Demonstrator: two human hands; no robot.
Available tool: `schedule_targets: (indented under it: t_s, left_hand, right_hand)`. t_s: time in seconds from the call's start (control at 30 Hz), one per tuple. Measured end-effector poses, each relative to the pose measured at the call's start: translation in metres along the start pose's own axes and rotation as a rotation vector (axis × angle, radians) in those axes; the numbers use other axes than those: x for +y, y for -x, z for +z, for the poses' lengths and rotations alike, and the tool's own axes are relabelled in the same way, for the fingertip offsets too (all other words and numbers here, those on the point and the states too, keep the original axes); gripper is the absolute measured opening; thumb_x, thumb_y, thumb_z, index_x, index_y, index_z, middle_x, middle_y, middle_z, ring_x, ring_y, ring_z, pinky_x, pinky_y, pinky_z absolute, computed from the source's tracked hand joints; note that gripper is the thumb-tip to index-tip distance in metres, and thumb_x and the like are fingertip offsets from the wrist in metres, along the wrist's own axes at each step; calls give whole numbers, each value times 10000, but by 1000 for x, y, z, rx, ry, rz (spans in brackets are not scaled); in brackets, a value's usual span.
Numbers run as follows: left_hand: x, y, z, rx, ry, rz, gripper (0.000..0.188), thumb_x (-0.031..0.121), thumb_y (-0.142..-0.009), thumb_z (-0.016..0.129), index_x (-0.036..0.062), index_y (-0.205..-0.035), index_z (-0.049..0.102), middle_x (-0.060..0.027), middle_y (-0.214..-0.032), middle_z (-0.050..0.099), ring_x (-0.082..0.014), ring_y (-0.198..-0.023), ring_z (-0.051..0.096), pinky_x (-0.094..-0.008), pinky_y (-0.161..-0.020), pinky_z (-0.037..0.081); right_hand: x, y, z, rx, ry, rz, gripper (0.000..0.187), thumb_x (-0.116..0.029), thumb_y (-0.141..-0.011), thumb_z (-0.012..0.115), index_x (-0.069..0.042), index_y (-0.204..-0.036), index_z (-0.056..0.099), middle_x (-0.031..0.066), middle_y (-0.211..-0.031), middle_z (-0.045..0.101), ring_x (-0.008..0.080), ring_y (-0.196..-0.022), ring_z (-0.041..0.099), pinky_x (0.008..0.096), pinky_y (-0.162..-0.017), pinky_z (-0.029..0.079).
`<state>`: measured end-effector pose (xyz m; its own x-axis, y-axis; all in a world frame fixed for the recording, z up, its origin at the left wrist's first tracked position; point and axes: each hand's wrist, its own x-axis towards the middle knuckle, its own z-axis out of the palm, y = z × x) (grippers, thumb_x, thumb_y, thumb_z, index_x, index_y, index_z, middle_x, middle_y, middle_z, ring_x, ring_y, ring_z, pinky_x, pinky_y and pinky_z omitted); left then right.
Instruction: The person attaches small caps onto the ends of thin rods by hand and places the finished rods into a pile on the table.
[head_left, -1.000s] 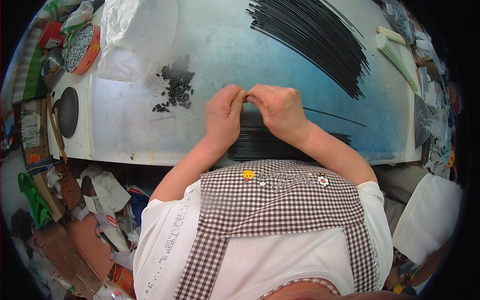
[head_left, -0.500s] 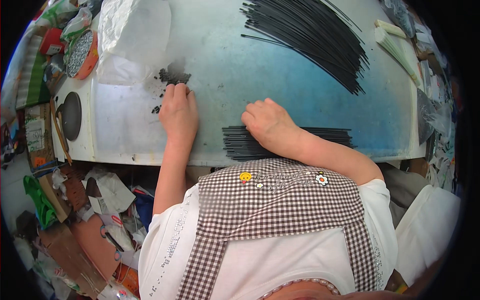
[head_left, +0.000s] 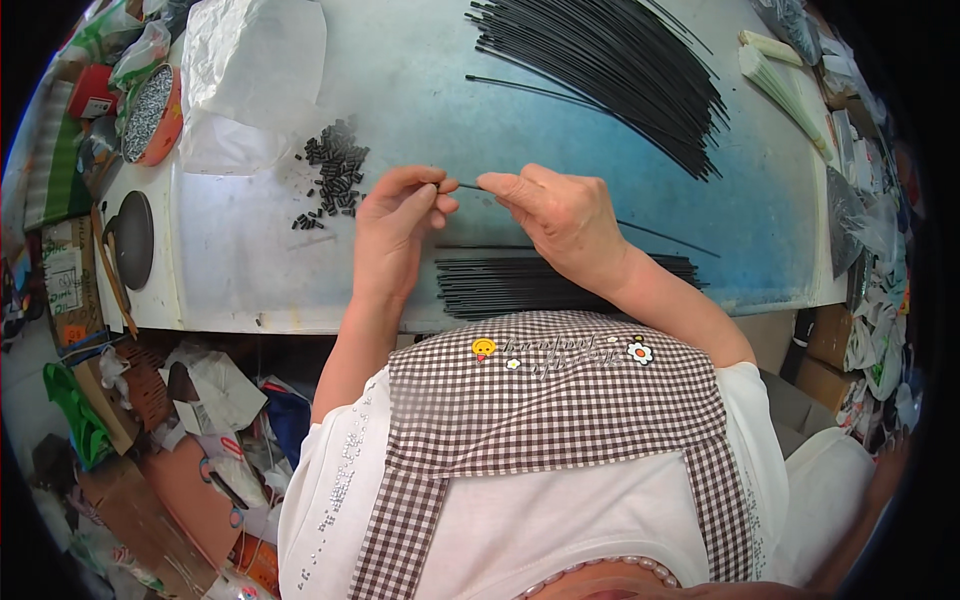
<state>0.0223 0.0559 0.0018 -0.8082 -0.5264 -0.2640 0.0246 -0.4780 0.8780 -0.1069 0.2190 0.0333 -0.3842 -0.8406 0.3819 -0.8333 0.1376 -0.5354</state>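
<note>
From where I stand, the worktable (head_left: 400, 95) is crowded at its edges. A translucent plastic bag (head_left: 250, 75) lies at the far left, close to a heap of short black tubes (head_left: 337, 165). Left of the bag is an orange bowl (head_left: 168, 140) of small grey pieces, with a red box (head_left: 90, 92) beside it and a dark round disc (head_left: 136, 240) nearer the person. Black rods (head_left: 600, 80) fan out across the far side, and pale strips (head_left: 780, 92) lie to their right. A second bundle of rods (head_left: 480, 285) lies along the near edge, with the right forearm across it.

The right hand (head_left: 500, 186) pinches a thin black rod (head_left: 468, 185) above the middle of the table, the rod's tip pointing at the left hand (head_left: 438, 187). There, thumb and forefinger are closed on a small dark piece (head_left: 437, 187).

That piece is mostly covered by the fingertips, and I can't make out whether the rod touches it. The right hand hides the rod's middle; a black length in line with it shows beyond the wrist. The far fan is cut off at the top, and the near bundle is partly hidden by the arm and the checked apron (head_left: 560, 420).
</note>
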Motion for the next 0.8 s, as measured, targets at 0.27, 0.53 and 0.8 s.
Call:
schedule_targets:
  t_s: [0.27, 0.53, 0.8]
  left_hand:
    - [-8, 0, -2, -53, 120, -122, 138, 71, -985, 564, -19, -1083, 598, -148, -981, 689, -137, -758, 660, -225, -597, 484]
    - [-20, 8, 5, 22, -112, -10, 109, 92, -1009, 535, 14, -989, 608, -48, -791, 614, -113, -640, 579, -227, -547, 430]
    - [-23, 17, 11, 1, -657, 269, 88, 97, -979, 578, 18, -948, 603, -65, -736, 550, -146, -616, 540, -307, -570, 434]
  right_hand:
    - [0, -3, 11, 10, 56, 9, 225, -19, -809, 702, -105, -1017, 702, 59, -676, 583, 223, -539, 601, 328, -459, 468]
    - [-7, -3, 13, -6, 184, -70, 196, -30, -809, 682, -98, -992, 697, 52, -671, 578, 220, -532, 592, 333, -458, 464]
    - [0, 0, 11, -88, -3, -5, 159, -83, -796, 694, -85, -954, 688, 33, -685, 561, 241, -597, 577, 375, -550, 462]
